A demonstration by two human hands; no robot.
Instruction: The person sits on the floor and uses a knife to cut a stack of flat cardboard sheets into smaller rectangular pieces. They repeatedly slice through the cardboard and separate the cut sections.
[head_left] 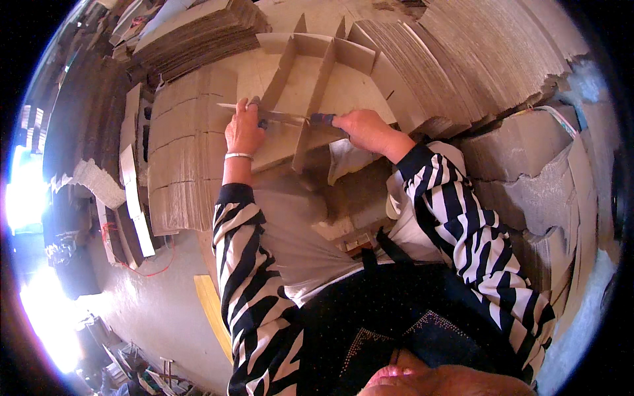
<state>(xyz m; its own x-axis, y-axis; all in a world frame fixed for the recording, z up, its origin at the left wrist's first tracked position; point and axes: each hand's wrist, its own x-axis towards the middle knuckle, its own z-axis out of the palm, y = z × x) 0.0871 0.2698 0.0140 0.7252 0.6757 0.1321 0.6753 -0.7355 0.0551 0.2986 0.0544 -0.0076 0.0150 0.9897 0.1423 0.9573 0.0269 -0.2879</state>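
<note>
Between my hands runs a cardboard strip (285,119), set crosswise over the near part of a cardboard divider frame (313,45). My left hand (244,132) is closed on the strip's left end. My right hand (370,132) pinches the strip's right end, where it meets a long upright strip (322,78) of the frame. Dark blue coverings show on some fingertips of both hands. Another long strip (280,74) stands roughly parallel to it, and a cross strip joins them at the far end. The fingers partly hide the near joint.
Stacked cardboard strips (188,132) stand left of the frame, and another pile (201,33) lies beyond. Large rows of cardboard sheets (489,53) fill the right side. Torn cardboard bundles (522,165) lie near my right arm. A yellow board (212,310) rests at lower left.
</note>
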